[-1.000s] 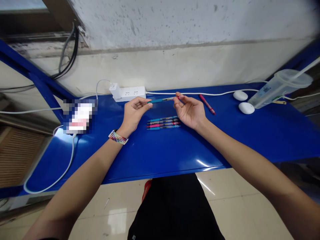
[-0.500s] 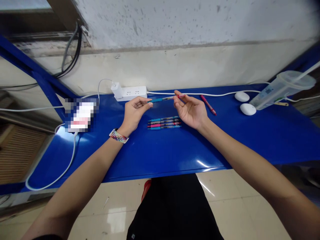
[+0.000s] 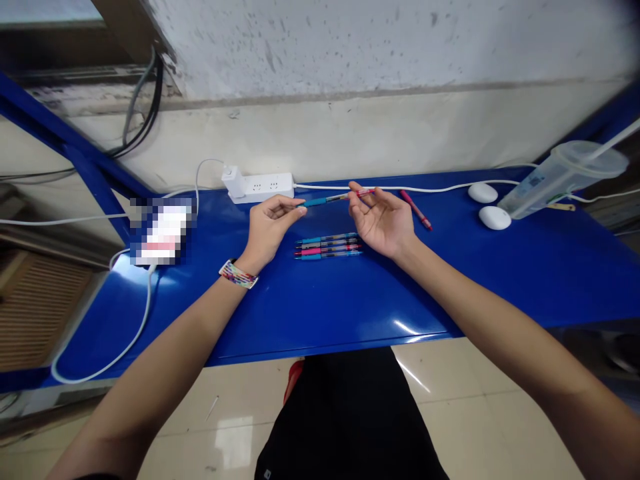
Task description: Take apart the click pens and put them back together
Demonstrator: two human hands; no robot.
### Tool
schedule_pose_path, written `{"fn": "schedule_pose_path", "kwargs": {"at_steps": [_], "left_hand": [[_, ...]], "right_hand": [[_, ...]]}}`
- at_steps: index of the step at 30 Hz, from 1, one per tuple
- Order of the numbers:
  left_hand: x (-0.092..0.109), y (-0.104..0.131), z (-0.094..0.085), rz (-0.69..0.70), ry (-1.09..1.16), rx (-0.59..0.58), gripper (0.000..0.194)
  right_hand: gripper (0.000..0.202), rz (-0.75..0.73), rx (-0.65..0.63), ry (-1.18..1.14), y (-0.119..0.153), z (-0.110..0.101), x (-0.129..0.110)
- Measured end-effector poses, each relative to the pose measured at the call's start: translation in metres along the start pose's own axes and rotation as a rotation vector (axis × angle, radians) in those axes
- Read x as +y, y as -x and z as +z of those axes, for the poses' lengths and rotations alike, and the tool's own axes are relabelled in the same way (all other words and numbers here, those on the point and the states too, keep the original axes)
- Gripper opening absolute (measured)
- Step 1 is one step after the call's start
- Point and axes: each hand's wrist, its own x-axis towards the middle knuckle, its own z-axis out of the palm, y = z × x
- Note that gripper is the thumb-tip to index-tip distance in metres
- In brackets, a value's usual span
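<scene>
My left hand point(image 3: 269, 228), fingers closed in a pinch, grips the blue end of a pen point(image 3: 317, 201) held level above the table. At the pen's other end, my right hand point(image 3: 386, 223) has its palm turned up and its fingers curled round the barrel. A red part point(image 3: 366, 192) shows between those fingers; whether it belongs to the same pen I cannot tell. Below the hands, several pens point(image 3: 327, 247) with blue, grey and pink grips lie side by side. To the right of my right hand, a red pen point(image 3: 416, 210) rests slantwise on the table.
The blue table point(image 3: 320, 313) stands against the wall. At its back are a white power strip point(image 3: 267, 185) and a white cable. A blurred-out lit device point(image 3: 163, 233) with cords lies left. Two white rounded objects point(image 3: 495, 217) and a tilted clear plastic cup point(image 3: 545, 183) are right.
Both hands stay almost in place on the pen. A little more of the red part shows at my right fingers, which have shifted slightly.
</scene>
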Motion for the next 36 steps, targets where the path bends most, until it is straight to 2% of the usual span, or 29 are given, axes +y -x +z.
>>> {"fn": "schedule_pose_path", "kwargs": {"at_steps": [3,8,18,26,36], "left_hand": [[0.002,0.0,0.0,-0.006,-0.004,0.007,0.021],[0.002,0.0,0.0,-0.009,-0.024,0.003,0.023],[0.004,-0.001,0.002,0.005,0.008,0.021,0.021],[0.002,-0.001,0.002,0.003,-0.009,0.021,0.02],[0.001,-0.001,0.003,0.018,0.008,0.011,0.021]], "right_hand": [[0.034,0.008,0.017,-0.007,0.0,0.001,-0.001],[0.018,0.021,-0.057,0.0,-0.005,-0.004,0.0],[0.026,0.005,-0.012,0.005,-0.002,0.0,0.0],[0.036,0.016,-0.118,-0.009,-0.004,-0.009,-0.001],[0.02,-0.01,-0.033,0.064,-0.005,-0.003,0.001]]}}
